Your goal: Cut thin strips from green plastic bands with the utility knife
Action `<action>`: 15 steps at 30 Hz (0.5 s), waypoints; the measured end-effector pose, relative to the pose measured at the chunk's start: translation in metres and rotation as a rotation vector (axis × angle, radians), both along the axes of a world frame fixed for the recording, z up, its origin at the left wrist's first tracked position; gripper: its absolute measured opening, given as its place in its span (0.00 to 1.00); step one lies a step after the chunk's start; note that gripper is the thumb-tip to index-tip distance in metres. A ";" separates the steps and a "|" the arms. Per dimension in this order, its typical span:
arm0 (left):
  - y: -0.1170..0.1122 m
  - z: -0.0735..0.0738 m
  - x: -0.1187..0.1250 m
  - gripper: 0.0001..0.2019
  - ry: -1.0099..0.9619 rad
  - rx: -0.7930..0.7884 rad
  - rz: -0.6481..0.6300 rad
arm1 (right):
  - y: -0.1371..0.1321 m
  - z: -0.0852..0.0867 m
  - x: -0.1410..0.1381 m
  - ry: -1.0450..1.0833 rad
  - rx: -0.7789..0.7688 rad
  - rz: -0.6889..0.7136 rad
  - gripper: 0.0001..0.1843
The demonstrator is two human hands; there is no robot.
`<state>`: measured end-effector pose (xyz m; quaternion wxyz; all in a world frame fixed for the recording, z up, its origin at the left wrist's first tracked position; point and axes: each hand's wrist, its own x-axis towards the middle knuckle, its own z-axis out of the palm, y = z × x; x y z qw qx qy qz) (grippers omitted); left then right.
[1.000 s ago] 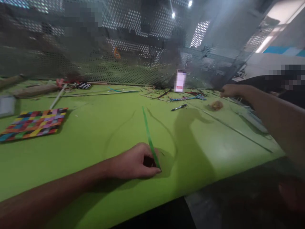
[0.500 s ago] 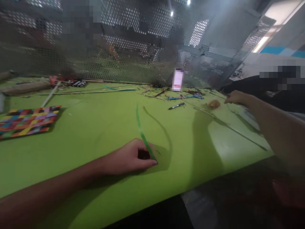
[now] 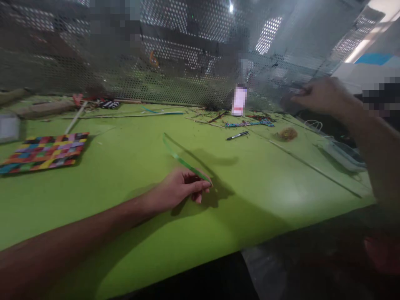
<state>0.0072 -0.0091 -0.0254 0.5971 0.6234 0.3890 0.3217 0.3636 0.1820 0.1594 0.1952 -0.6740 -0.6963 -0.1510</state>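
My left hand (image 3: 184,189) is closed just above the green table, pinching one end of a thin green strip (image 3: 184,163) between thumb and fingers. The strip's free end curves up and away to the left, and its shadow falls on the table. At the far right my right hand (image 3: 321,98) is raised above the table's back corner. Its fingers are curled together, and a small dark thing seems to stick out at the fingertips, too blurred to name. Left of my left hand lies a flat woven piece of many-coloured checks (image 3: 53,152).
Along the perforated metal screen (image 3: 175,83) stand a bright phone-like screen (image 3: 239,101) and scraps. Nearer are a pen (image 3: 236,135), a tangled brown bundle (image 3: 286,134), a long thin stick (image 3: 312,166) and a clear plastic container (image 3: 343,155). The table (image 3: 250,216) ends in front.
My right hand has risen from near the table at the right. My left hand has lifted slightly, and the green strip now leans further to the left.
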 end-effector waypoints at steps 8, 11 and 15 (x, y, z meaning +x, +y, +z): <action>-0.004 0.010 -0.003 0.18 0.011 -0.021 0.097 | -0.122 -0.119 -0.159 -0.084 -0.300 1.062 0.11; -0.002 0.007 -0.005 0.18 -0.058 -0.009 0.090 | -0.128 -0.143 -0.167 -0.030 -0.200 1.122 0.09; 0.002 0.002 -0.004 0.18 -0.115 -0.057 0.079 | -0.126 -0.152 -0.159 -0.034 -0.097 1.112 0.10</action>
